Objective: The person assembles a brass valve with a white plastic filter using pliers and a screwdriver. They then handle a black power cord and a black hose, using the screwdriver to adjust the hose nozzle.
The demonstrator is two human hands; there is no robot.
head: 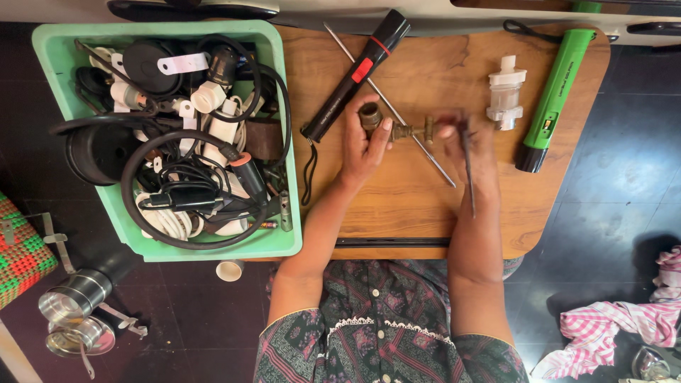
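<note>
Two hands on one brass fitting

Left hand (363, 145) closed around the round end of the brass fitting (392, 125), thumb over the top. Right hand (469, 145) grips a thin dark tool (468, 170) and pinches near the fitting's other end; that hand is blurred, so finger detail is unclear. Fitting sits just above the counter (425, 213), mid-board, between the black torch (355, 74) and the clear plastic part (506, 91).

Risks, as I judge them: the tool tip could slip off the small metal end and jab my left fingers. The fitting rests across a thin metal rod (418, 142); it could roll on it if my grip loosens.

Orientation: long axis runs left-right across the counter, wide round mouth toward the green bin (53, 57), narrow stem toward the green torch (557, 96).
</note>
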